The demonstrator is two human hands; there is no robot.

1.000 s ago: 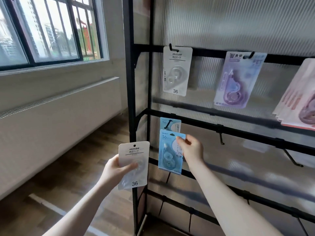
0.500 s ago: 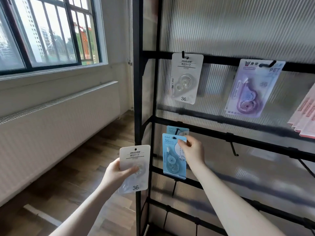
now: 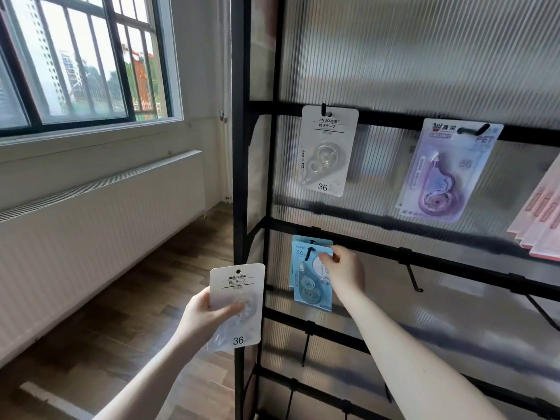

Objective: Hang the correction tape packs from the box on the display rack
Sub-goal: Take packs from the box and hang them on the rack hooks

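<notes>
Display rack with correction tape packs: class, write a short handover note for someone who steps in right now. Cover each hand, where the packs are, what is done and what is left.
Left hand: holds a white pack by its lower half, off the rack.
Right hand: pinches the upper right edge of a blue pack at the second rail's left hook; its hole looks threaded on the hook, with another blue pack behind it.
Done: a white hung pack and a purple pack are on the top rail of the display rack.
Left: release the blue pack, then probably hang the held white pack with its match. The box is out of view.
</notes>
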